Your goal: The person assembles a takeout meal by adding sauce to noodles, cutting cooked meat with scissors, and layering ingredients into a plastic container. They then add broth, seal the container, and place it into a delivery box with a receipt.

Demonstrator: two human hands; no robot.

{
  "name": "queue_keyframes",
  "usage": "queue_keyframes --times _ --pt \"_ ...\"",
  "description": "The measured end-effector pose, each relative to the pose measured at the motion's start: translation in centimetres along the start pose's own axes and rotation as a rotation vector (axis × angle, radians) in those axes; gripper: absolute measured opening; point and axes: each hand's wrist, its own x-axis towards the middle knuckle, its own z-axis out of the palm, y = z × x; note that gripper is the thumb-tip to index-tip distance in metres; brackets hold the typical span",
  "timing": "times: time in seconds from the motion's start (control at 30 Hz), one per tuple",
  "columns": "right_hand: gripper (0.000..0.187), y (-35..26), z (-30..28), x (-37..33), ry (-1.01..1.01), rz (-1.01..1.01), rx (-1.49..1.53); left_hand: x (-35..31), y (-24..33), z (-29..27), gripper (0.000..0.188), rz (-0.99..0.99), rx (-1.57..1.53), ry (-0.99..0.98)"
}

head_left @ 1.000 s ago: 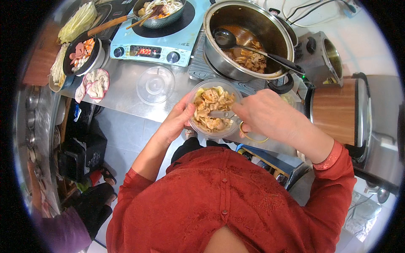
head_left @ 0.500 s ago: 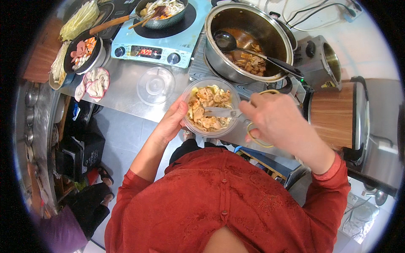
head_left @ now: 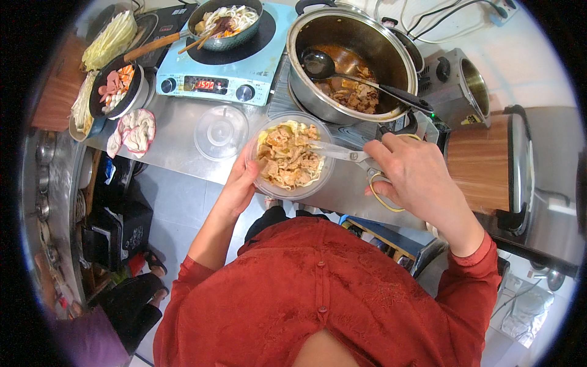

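My left hand (head_left: 243,178) is closed on the left side of a round clear plastic container (head_left: 328,174), thumb over its rim. Pale noodles fill it, topped with pieces of cooked meat (head_left: 287,160). My right hand (head_left: 411,174) grips a pair of scissors (head_left: 342,151) with light yellow handle loops. The scissor blades reach over the right part of the food, their tips at the meat. Left of the container, a clear round lid (head_left: 221,133) lies on the steel counter (head_left: 174,160).
Behind the container stands a large steel pot (head_left: 342,24) with a black ladle (head_left: 367,82) and meat inside. A blue induction cooker (head_left: 260,76) carries a wok (head_left: 229,43). At left are a crumpled cloth (head_left: 132,133), a small pan (head_left: 116,92) and cabbage (head_left: 110,46). Another person's purple sleeve (head_left: 92,336) shows lower left.
The scissors have drawn back toward the right and up from the middle of the food. The container has shifted slightly left in view, along with the whole scene.
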Motion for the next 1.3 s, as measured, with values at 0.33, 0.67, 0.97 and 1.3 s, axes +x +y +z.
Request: queue_keyframes --times 0.33,0.67,0.97,1.3 --pt "0.048 -0.1 5.7 -2.2 0.175 0.101 0.351 0.5 0.1 -1.9 0.084 0.001 -0.024 0.199" --pt "0.022 0.9 5.9 1.1 0.153 0.064 -0.015 0.7 -0.1 -1.2 0.082 -0.014 -0.012 0.136" --pt "0.046 0.4 4.9 1.9 0.186 0.08 -0.007 0.5 -0.1 -1.3 0.084 -0.062 -0.008 0.158" --pt "0.03 -1.7 4.0 0.8 0.069 -0.095 0.066 0.8 0.3 -0.4 0.081 -0.042 -0.069 0.155"
